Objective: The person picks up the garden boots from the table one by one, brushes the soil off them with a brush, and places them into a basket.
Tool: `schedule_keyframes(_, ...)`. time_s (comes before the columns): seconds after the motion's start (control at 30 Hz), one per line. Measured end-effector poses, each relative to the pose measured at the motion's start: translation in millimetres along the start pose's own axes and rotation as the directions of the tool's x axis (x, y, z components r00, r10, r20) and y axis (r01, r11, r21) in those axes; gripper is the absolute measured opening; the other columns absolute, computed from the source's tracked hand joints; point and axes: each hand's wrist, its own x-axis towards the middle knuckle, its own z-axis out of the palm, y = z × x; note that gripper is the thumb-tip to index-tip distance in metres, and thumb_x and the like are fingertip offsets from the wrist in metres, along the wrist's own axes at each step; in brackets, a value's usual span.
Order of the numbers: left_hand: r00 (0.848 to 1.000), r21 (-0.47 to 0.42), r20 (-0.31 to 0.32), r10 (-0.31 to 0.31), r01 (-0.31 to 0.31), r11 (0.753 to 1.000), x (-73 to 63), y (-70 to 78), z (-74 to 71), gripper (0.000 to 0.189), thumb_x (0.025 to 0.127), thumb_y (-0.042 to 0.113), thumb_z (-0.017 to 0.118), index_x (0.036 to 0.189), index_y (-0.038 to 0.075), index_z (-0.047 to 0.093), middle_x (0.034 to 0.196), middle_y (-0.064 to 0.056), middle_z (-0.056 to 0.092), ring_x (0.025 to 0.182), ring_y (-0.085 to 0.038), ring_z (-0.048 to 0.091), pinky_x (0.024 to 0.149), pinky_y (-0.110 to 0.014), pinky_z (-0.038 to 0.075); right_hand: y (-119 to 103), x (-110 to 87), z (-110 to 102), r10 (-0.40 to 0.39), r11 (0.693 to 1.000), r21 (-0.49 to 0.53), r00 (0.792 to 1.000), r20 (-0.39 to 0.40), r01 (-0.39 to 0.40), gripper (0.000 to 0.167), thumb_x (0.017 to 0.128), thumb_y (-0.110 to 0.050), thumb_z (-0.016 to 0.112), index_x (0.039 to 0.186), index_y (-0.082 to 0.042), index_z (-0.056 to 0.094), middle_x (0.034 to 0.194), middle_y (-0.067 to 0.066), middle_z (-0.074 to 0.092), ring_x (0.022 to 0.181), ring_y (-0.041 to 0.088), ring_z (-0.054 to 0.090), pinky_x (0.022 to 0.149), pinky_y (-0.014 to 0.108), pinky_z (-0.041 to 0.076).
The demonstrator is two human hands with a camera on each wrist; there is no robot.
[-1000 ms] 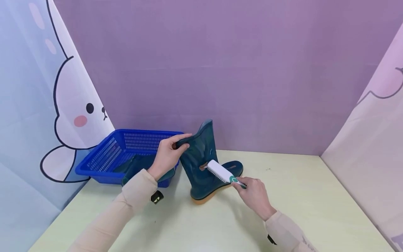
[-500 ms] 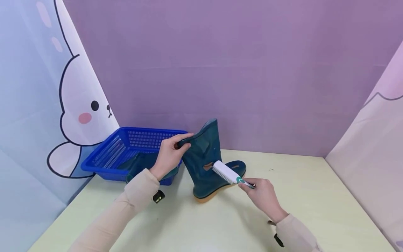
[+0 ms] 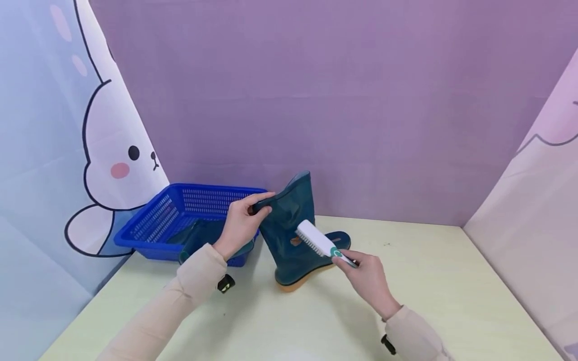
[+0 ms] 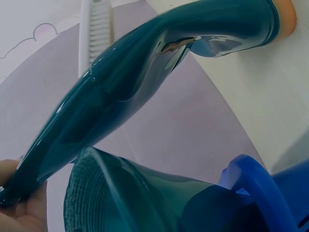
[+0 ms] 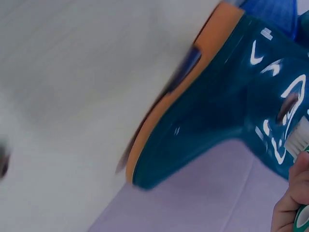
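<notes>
boot (image 3: 289, 258): teal, orange-soled, standing on table (image 3: 433, 286) | brush (image 3: 318, 239): white-green, tilted, bristles toward boot

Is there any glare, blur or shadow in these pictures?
Head view: bright, with soft shadows on the table; left wrist view: duller, the brush seemingly a little soft; right wrist view: also dull, sharp white glare on the glossy boot, and a dark spot blurred at the left edge.

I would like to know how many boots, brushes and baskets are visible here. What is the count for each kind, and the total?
Boots: 2, one held boot in the left hand, one other boot partly in the blue basket
Brushes: 1, the white brush in the right hand
Baskets: 1
Total: 4
</notes>
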Motion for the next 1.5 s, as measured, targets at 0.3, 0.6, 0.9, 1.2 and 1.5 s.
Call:
schedule_keyframes(0.3, 0.998, -0.007, 0.032, 0.058, -0.058, 0.998, 3.6, 7.1, -0.3, 0.033, 0.088, 0.009, 0.060, 0.120, 0.017, 0.062, 0.120, -0.007, 0.060, 0.070, -0.018, 0.056, 0.056, -0.021, 0.046, -8.3, 2.8, 4.5, 0.042, 0.993, -0.108, 0.999, 0.014, -0.040, 0.028, 0.078, -0.020, 0.072, 0.100, -0.003, 0.071, 0.074, 0.006, 0.066, 0.046, 0.009, 0.036, 0.042, 0.020, 0.028)
schedule_keyframes(0.6, 0.999, -0.028, 0.008, 0.039, -0.039, 0.999, 2.2, 8.6, -5.6, 0.033, 0.088, 0.008, 0.059, 0.120, 0.017, 0.063, 0.119, -0.008, 0.060, 0.069, -0.018, 0.055, 0.054, -0.020, 0.044, -10.6, 5.3, 0.3, -0.007, 0.981, -0.191, 1.000, 0.027, 0.012, 0.029, 0.077, -0.021, 0.073, 0.098, -0.001, 0.072, 0.083, 0.011, 0.070, 0.047, 0.010, 0.036, 0.042, 0.021, 0.028)
schedule_keyframes(0.9, 1.000, -0.048, -0.001, 0.025, -0.025, 0.999, 2.9, 7.1, -7.9, 0.033, 0.088, 0.007, 0.059, 0.120, 0.014, 0.062, 0.119, -0.009, 0.060, 0.065, -0.018, 0.053, 0.053, -0.020, 0.043, -11.7, 2.8, -1.8, -0.006, 0.980, -0.200, 1.000, 0.021, 0.010, 0.026, 0.075, -0.021, 0.075, 0.095, -0.004, 0.073, 0.075, 0.007, 0.069, 0.048, 0.009, 0.037, 0.044, 0.021, 0.029)
schedule_keyframes(1.2, 1.000, -0.064, -0.008, 0.023, -0.023, 0.998, 4.4, 6.1, -6.4, 0.033, 0.088, 0.008, 0.060, 0.120, 0.016, 0.062, 0.119, -0.007, 0.060, 0.062, -0.019, 0.051, 0.050, -0.020, 0.040, -7.8, 3.7, -4.6, -0.003, 0.979, -0.204, 0.999, 0.032, 0.009, 0.027, 0.074, -0.020, 0.075, 0.094, -0.003, 0.073, 0.079, 0.009, 0.070, 0.052, 0.010, 0.041, 0.046, 0.021, 0.030)
schedule_keyframes(1.5, 1.000, -0.063, -0.011, 0.005, -0.006, 0.998, 2.2, 3.6, -5.4, 0.033, 0.088, 0.009, 0.060, 0.120, 0.019, 0.062, 0.108, -0.008, 0.062, 0.053, -0.016, 0.044, 0.047, -0.021, 0.038, 0.8, -0.8, -3.9, 0.052, 0.980, -0.194, 0.996, 0.077, -0.036, 0.024, 0.076, -0.020, 0.074, 0.094, -0.004, 0.074, 0.084, 0.010, 0.071, 0.051, 0.009, 0.043, 0.044, 0.022, 0.031)
